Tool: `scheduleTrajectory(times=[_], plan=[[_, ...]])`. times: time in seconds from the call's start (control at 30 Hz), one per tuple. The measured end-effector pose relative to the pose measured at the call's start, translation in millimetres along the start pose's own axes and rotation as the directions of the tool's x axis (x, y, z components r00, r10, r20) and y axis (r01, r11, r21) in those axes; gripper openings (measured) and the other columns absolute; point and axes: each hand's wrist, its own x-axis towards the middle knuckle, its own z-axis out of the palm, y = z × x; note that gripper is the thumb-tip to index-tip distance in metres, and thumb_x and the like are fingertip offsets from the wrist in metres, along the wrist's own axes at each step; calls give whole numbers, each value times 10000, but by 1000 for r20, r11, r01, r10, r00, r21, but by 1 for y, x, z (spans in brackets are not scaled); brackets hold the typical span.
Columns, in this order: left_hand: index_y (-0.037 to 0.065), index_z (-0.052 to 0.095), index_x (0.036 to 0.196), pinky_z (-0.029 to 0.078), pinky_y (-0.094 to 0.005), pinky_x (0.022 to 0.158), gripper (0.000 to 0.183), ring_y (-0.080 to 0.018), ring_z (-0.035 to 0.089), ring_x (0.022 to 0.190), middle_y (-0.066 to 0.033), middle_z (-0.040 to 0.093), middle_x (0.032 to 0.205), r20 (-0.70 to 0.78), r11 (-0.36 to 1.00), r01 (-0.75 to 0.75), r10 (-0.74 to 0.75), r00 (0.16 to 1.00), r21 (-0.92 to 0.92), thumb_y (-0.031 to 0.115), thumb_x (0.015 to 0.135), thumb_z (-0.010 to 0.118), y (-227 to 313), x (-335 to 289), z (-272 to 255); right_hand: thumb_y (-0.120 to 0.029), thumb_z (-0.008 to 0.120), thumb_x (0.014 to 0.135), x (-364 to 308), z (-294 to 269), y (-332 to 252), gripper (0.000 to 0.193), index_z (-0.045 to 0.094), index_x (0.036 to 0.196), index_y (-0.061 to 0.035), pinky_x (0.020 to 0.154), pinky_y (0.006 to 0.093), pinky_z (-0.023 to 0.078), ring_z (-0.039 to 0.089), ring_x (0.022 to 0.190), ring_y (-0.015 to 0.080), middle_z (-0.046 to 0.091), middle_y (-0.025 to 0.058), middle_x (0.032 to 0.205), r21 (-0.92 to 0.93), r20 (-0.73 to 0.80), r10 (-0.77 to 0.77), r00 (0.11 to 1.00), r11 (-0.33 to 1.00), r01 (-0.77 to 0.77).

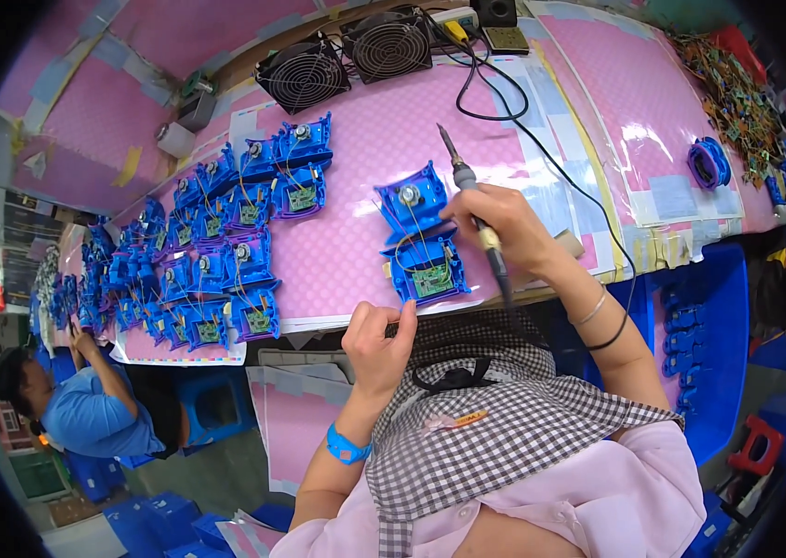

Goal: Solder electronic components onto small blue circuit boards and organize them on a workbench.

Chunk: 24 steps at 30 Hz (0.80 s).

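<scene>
My right hand (505,223) is closed round a soldering iron (465,175), whose tip points up and away from me. Its fingers are beside the right edge of an open blue plastic housing (410,206). A round metal-coloured part sits in that upper half. Thin wires run down to the lower half, where a green circuit board (430,280) lies. At the near edge of the table, my left hand (379,346) has its fingers curled and its thumb up by the board's lower left corner. What those fingers hold, if anything, is hidden.
Rows of similar blue housings (242,253) cover the table's left side. Two black fans (305,74) stand at the back. The iron's black cord (565,153) crosses the right side. Beyond are a blue spool (709,163) and piled circuit boards (737,102). A co-worker (95,405) sits at left.
</scene>
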Motion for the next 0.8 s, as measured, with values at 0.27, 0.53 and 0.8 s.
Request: scheduleTrajectory(times=[0.27,0.53,0.8], plan=[[51,583,870,280,-262,502,56,-57,351,583,22,429,738,293,169,424,-501,814,-890,64,866,638,2,59,-40,-605,439,917,-26,-30,-43,628,437,1173,-31,689,251,407,468,710,89,574,80,843,387,-365,395,843,888,-249],[11,677,900,445,-296,623,106,-182,560,741,-91,546,820,132,1000,12,-9,991,-19,-9,826,604,12,91,-13,-34,592,870,-44,-14,-39,147,622,990,46,611,241,463,582,652,128,620,90,789,687,-99,662,743,585,-430],[1,657,850,473,-307,533,81,-185,609,568,-98,644,756,141,997,72,-70,988,-13,16,771,667,13,98,11,-52,618,866,-35,-5,-38,197,656,1035,39,583,225,471,586,623,116,643,90,757,625,-100,634,767,639,-448]])
